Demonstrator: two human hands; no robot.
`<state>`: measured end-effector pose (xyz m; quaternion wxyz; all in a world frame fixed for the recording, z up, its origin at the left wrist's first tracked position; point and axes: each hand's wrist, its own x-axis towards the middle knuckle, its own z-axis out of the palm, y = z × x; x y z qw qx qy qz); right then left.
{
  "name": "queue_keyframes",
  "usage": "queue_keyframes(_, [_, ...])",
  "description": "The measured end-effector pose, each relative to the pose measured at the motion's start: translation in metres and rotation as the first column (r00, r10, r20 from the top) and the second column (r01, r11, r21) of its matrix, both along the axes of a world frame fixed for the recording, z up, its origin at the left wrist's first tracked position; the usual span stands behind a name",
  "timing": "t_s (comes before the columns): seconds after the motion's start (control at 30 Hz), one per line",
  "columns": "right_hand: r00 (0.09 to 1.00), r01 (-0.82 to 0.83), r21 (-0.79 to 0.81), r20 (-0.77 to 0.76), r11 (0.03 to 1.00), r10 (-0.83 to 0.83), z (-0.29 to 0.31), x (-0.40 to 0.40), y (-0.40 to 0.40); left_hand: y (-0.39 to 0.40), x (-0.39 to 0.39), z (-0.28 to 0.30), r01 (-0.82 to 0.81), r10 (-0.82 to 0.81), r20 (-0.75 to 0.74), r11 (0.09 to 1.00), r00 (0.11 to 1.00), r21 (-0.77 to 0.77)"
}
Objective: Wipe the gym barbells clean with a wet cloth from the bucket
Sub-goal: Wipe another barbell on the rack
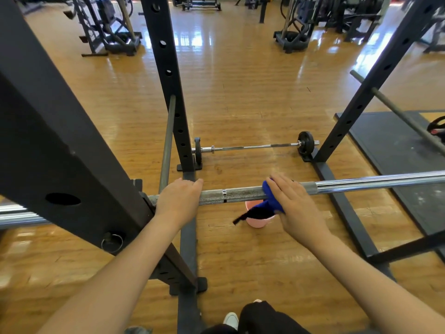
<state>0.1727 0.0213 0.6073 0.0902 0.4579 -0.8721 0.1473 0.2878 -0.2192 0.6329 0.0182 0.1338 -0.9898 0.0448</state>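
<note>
A knee (262,317) shows at bottom centre. Mid-frame, the left hand (177,201) curls over the racked barbell (243,192); the right hand (293,203) presses a blue cloth (271,201) around it, above the pink bucket (258,220).

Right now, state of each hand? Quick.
Left hand: curled over the racked barbell, gripping it bare.
Right hand: gripping the blue cloth wrapped on that bar, above the pink bucket.

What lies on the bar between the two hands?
In the head view, only bare knurled bar with a thin ring mark lies between the left hand and the right hand holding the cloth.
</note>
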Motion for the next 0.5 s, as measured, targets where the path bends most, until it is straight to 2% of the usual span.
queue_keyframes(0.07, [0.999, -0.012, -0.089, -0.049, 0.996, 0.007, -0.004, -0.014, 0.009, 0.000, -0.001, 0.000, -0.011, 0.010, 0.012, 1.000, 1.000, 0.011])
queue_keyframes(0.17, [0.994, 0.002, -0.120, -0.106, 0.993, -0.015, -0.010, -0.030, 0.025, -0.001, 0.000, 0.000, -0.022, 0.022, 0.017, 0.999, 1.000, 0.024])
queue_keyframes(0.23, [0.988, 0.060, -0.156, -0.130, 0.986, -0.081, -0.013, -0.035, 0.040, -0.002, 0.000, -0.001, -0.025, 0.025, 0.010, 0.999, 1.000, 0.027])
queue_keyframes(0.37, [0.973, 0.192, -0.215, -0.082, 0.958, -0.214, -0.011, -0.027, 0.031, -0.002, -0.001, 0.000, -0.031, 0.031, 0.012, 1.000, 0.999, 0.007])
queue_keyframes(0.5, [0.996, 0.022, -0.162, -0.086, 0.986, -0.037, -0.008, -0.004, -0.030, -0.003, -0.001, -0.001, -0.022, 0.022, 0.005, 1.000, 1.000, 0.012])
